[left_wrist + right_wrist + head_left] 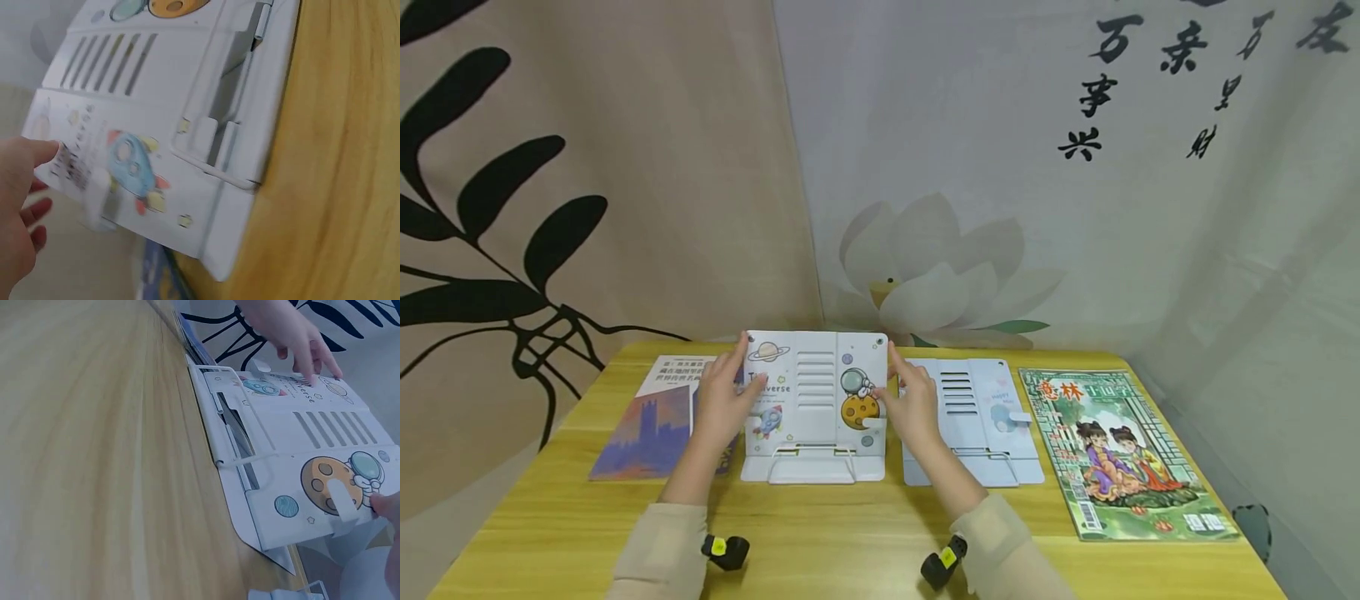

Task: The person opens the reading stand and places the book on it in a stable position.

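A white book stand (820,423) with a planet, rocket and astronaut print stands tilted up on the table. On its left edge, my left hand (722,407) grips it, thumb on the front and other fingers partly behind. My right hand (916,408) holds the opposite edge, its thumb beside the astronaut. Both side clips and the wire page holder (212,169) show on the stand's front in the left wrist view. In the right wrist view the stand (275,515) leans back from its base. Its back is hidden.
A second, pale blue book stand (981,433) stands just right of the first. Further right lies a green illustrated magazine (1131,467). A purple and white book (651,425) lies at the left, partly behind my left arm. A printed curtain (925,167) hangs behind the wooden table (820,542).
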Tool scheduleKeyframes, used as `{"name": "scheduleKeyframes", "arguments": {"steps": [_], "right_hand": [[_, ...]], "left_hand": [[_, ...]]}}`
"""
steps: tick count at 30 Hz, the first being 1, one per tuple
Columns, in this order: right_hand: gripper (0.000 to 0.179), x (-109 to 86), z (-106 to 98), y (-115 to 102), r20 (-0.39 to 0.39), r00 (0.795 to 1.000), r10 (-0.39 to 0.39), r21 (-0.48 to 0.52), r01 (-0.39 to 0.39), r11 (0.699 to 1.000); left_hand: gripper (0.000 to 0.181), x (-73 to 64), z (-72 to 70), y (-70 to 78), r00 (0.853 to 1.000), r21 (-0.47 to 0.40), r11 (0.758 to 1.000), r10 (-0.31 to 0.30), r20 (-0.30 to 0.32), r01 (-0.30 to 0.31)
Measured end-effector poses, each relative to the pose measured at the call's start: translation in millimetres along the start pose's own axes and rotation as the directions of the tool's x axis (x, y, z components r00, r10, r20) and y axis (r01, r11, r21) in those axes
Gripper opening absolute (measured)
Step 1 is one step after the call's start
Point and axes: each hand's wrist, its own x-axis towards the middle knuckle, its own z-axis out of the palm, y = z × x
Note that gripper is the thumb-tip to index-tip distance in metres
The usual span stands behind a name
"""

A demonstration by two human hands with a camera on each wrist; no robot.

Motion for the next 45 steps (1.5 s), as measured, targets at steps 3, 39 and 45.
{"name": "scheduleKeyframes", "arguments": {"steps": [3,39,45], "right_hand": [[0.07,-0.9,-5.2,-0.2,0.001,1.0,-0.006,0.031,0.006,0.999],[0.046,-61.8,-0.2,-68.5,-0.118,0.929,-0.35,0.077,0.36,0.93],[0.047,-67.8,12.1,-80.2,-0.199,0.893,-0.404,0.009,0.414,0.91]], "left_hand": [[0.072,1.4,-5.1,7.6,0.999,0.082,0.996,0.045,0.024,-0.047],[0.081,42.3,-12.2,44.1,0.925,-0.135,0.983,-0.066,0.374,0.125],[0.081,39.0,-9.3,47.0,0.923,-0.208,0.969,-0.049,0.383,0.137]]}}
